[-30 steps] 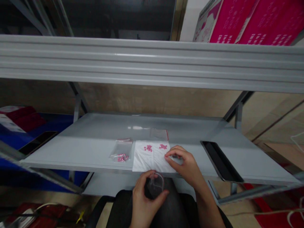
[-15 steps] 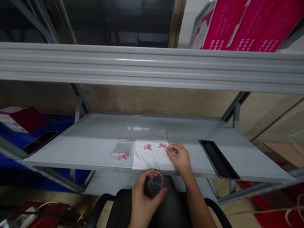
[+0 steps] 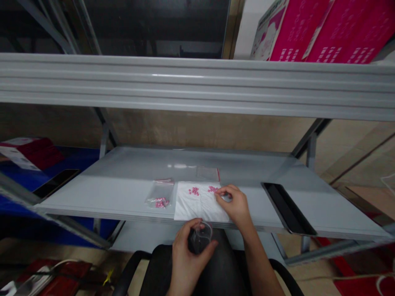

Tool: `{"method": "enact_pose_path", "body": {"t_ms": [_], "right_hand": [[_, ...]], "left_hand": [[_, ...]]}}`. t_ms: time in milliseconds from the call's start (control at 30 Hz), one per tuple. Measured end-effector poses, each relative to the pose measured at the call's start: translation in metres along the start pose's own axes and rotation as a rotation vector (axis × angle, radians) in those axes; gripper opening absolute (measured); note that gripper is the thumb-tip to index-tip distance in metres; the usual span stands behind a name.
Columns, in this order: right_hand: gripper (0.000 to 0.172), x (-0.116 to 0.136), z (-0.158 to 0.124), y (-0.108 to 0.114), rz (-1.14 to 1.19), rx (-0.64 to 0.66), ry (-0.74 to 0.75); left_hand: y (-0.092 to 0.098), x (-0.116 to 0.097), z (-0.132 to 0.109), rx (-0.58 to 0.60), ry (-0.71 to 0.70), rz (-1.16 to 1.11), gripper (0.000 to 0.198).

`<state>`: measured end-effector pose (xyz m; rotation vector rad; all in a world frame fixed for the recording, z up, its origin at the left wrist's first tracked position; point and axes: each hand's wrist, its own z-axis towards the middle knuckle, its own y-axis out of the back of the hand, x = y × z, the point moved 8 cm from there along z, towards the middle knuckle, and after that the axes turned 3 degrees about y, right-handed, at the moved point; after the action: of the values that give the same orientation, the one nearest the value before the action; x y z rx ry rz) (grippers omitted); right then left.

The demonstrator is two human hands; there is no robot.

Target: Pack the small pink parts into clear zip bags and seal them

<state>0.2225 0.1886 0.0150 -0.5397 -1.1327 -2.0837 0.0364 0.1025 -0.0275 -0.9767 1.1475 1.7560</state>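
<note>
My left hand (image 3: 191, 255) grips a clear plastic container (image 3: 204, 237) with a rounded opening, held low in front of the shelf edge; whether it is a stiff cup or a bag I cannot tell. On the white cloth or paper (image 3: 188, 210) lie two small groups of pink beads, a left group (image 3: 194, 191) and a right group (image 3: 212, 189). Beside the right group, my right hand (image 3: 233, 204) has thumb and fingertips pinched together at the sheet. Anything between those fingertips is too small to make out.
A clear zip bag (image 3: 160, 191) with pink beads lies left of the sheet, and another clear bag (image 3: 208, 173) lies behind it. To the right is a dark tablet (image 3: 288, 207). An upper shelf beam (image 3: 197, 84) crosses above; pink boxes (image 3: 324, 33) stand on it.
My right fingertips have shifted slightly left, closer to the right bead group. My left hand keeps its hold on the clear container. The whole view has shifted a little.
</note>
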Motion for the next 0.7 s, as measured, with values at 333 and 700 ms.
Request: {"method": "enact_pose_path", "body": {"t_ms": [333,700], "right_hand": [[0.013,0.056,-0.033,0.008,0.362,0.345,0.026],[0.016,-0.03,0.022,-0.012,-0.037,0.107,0.004]], "left_hand": [[0.001,-0.01,-0.002,0.035,-0.008,0.0,0.037],[0.018,-0.037,-0.012,-0.048,-0.288,0.074,0.049]]}}
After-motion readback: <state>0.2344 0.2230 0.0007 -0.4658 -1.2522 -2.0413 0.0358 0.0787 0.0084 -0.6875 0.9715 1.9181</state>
